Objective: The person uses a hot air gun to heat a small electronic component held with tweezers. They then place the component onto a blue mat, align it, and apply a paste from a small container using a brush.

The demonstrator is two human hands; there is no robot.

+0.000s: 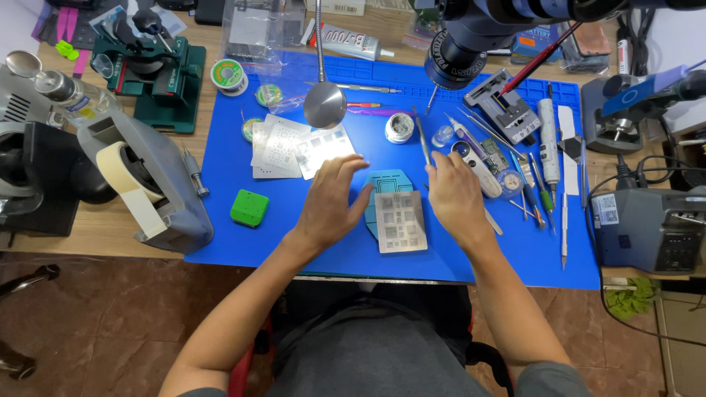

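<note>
My left hand (332, 200) hovers with fingers spread just left of a teal holder block (387, 182), holding nothing. A silver metal stencil (401, 221) lies over that block on the blue work mat (243, 242). My right hand (456, 195) sits to the right of the stencil and grips thin metal tweezers (422, 140) that point up and away. Several more stencils (294, 151) lie spread out beyond my left hand.
A green square block (249, 207) lies left on the mat. A tape dispenser (147, 184) stands at the left edge. A microscope head (471, 37) hangs above. Screwdrivers, tools (548, 147) and a small circuit board (491, 154) crowd the right; a grey station (651, 228) stands far right.
</note>
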